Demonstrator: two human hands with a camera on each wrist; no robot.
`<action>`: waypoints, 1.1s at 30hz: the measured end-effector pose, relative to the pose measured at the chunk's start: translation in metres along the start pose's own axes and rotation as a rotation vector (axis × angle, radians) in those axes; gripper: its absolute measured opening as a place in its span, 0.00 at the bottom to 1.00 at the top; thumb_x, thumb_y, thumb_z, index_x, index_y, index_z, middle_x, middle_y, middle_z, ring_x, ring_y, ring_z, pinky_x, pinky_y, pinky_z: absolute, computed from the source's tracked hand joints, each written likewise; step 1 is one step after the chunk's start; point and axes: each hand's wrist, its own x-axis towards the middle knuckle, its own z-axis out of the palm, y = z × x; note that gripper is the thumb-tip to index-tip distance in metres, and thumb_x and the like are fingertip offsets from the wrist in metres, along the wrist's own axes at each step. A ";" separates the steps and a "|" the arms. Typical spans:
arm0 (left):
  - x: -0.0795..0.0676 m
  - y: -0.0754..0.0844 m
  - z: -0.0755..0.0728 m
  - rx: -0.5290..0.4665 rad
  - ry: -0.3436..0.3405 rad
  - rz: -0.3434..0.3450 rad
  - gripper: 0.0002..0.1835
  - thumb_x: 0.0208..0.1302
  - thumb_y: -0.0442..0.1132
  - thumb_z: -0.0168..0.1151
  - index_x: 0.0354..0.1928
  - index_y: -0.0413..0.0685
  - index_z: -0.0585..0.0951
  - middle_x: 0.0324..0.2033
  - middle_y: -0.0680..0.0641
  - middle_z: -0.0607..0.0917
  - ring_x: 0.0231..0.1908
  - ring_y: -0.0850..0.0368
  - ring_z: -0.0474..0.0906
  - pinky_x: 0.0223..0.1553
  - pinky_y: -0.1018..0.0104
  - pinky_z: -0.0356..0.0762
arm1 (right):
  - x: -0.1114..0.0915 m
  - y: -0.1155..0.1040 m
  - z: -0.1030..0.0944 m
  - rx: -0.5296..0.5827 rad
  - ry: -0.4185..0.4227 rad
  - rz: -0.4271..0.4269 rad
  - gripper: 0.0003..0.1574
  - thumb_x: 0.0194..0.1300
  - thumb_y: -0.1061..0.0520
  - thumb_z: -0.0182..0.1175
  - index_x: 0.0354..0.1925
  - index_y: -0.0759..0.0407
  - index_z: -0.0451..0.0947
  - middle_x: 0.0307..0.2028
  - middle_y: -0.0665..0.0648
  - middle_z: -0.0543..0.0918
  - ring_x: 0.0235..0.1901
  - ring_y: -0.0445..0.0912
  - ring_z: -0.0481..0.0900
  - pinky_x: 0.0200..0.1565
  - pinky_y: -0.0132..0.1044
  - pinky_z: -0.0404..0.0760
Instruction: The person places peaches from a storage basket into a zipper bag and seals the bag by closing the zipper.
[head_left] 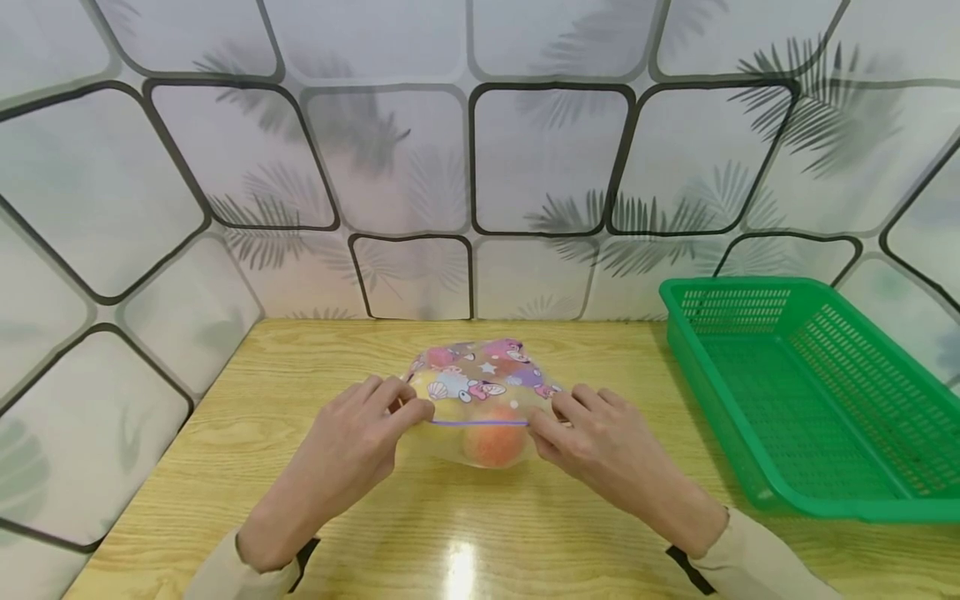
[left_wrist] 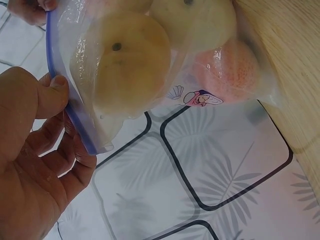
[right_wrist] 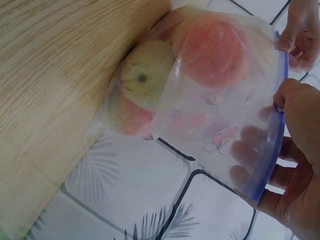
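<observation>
A clear zip bag (head_left: 480, 390) printed with pink cartoon figures, shells and stars rests on the table, its blue-purple zip edge lifted toward me. Several round fruits fill it, among them a reddish peach (right_wrist: 212, 52) and a yellow fruit (left_wrist: 125, 60) with a dark spot. My left hand (head_left: 360, 433) pinches the left end of the zip strip between thumb and fingers. At the other end my right hand (head_left: 600, 442) pinches the strip, with fingers behind the plastic in the right wrist view.
A green plastic basket (head_left: 712, 400) with slotted walls stands to the right on the wood-grain table (head_left: 315, 358). Behind and at the left rises a white wall covering (head_left: 412, 167) with dark outlines and leaf prints.
</observation>
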 end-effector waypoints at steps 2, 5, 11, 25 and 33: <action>0.000 0.000 0.000 0.004 0.000 0.000 0.29 0.43 0.14 0.62 0.42 0.53 0.82 0.34 0.51 0.81 0.30 0.55 0.76 0.29 0.64 0.81 | 0.000 0.000 0.000 -0.011 0.002 0.000 0.24 0.81 0.51 0.36 0.38 0.51 0.78 0.23 0.51 0.74 0.23 0.47 0.73 0.19 0.33 0.71; -0.001 0.000 0.000 0.005 0.000 -0.001 0.29 0.42 0.13 0.62 0.42 0.53 0.82 0.34 0.51 0.81 0.30 0.55 0.76 0.29 0.64 0.81 | -0.001 0.001 0.000 -0.006 0.005 -0.002 0.24 0.81 0.51 0.36 0.36 0.52 0.77 0.23 0.51 0.73 0.23 0.47 0.72 0.19 0.32 0.70; 0.000 0.000 -0.002 -0.008 -0.001 -0.004 0.25 0.46 0.16 0.65 0.41 0.52 0.82 0.33 0.51 0.81 0.29 0.55 0.77 0.28 0.64 0.81 | 0.000 0.000 -0.002 0.005 -0.006 0.003 0.25 0.81 0.51 0.35 0.35 0.52 0.76 0.24 0.51 0.74 0.24 0.47 0.74 0.19 0.34 0.73; 0.003 0.000 -0.001 0.025 0.014 0.026 0.08 0.56 0.31 0.61 0.36 0.50 0.82 0.30 0.52 0.79 0.26 0.59 0.71 0.23 0.73 0.73 | 0.003 0.000 -0.003 0.017 0.047 -0.054 0.22 0.80 0.54 0.39 0.37 0.56 0.79 0.25 0.51 0.77 0.24 0.46 0.76 0.20 0.32 0.77; 0.002 0.001 -0.002 0.026 0.009 0.010 0.09 0.55 0.30 0.60 0.36 0.52 0.82 0.29 0.53 0.79 0.25 0.60 0.71 0.21 0.74 0.71 | 0.004 0.001 -0.003 -0.017 0.114 -0.120 0.22 0.79 0.55 0.41 0.41 0.57 0.82 0.25 0.52 0.79 0.24 0.46 0.77 0.20 0.32 0.78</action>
